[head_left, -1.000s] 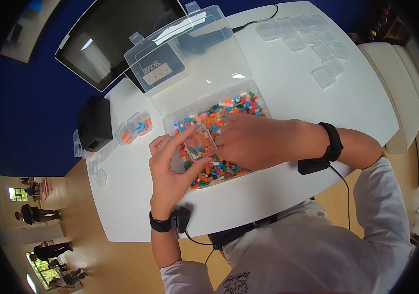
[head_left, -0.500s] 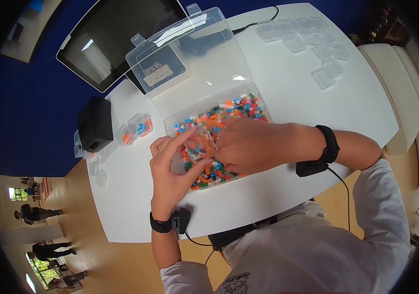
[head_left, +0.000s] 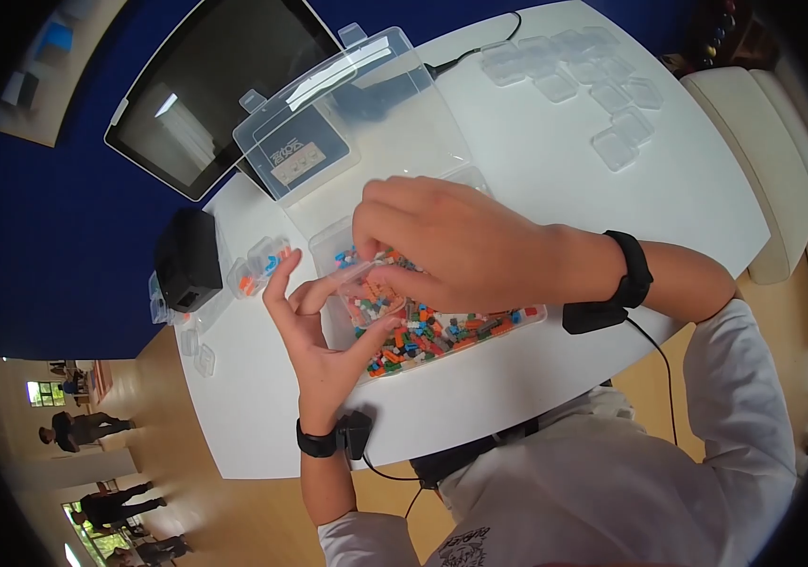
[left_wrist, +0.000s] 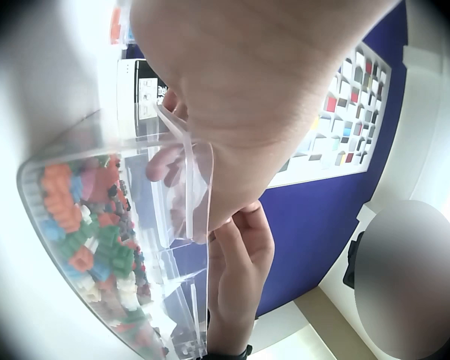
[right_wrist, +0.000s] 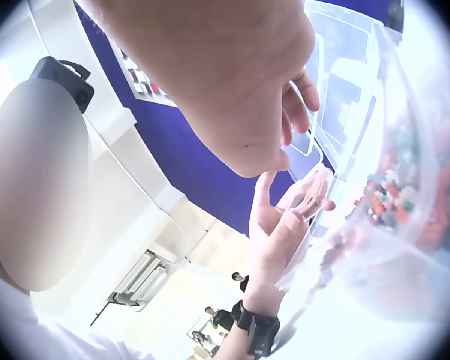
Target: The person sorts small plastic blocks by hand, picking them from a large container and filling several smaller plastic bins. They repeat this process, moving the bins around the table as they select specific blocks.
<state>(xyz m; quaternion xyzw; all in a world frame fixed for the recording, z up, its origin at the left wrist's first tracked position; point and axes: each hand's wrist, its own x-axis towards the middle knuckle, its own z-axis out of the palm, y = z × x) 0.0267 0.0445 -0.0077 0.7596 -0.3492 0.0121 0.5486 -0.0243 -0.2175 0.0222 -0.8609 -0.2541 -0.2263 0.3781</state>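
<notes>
A small clear plastic box (head_left: 366, 300) holds orange and other coloured pieces. My left hand (head_left: 314, 345) grips it between thumb and fingers, low over the near left part of a large clear storage box (head_left: 324, 244); the index finger sticks out. My right hand (head_left: 470, 231) reaches across from the right with bent fingers and pinches the small box's raised clear lid, largely hidden behind the hand in the head view. Loose toy bricks (head_left: 442, 333) in many colours fill the large box. Its big lid (head_left: 404, 123) stands open behind.
Several small clear boxes (head_left: 555, 85) lie at the back right of the white table (head_left: 669, 203). Small boxes with coloured pieces (head_left: 267, 260) stand left, beside a black device (head_left: 189, 260). A monitor (head_left: 210, 94) stands behind; a pale chair (head_left: 749, 170) is at the right.
My right hand has come up from the bricks and moved left to the small box's lid. My left hand keeps its grip, its index finger now lifted away from the box.
</notes>
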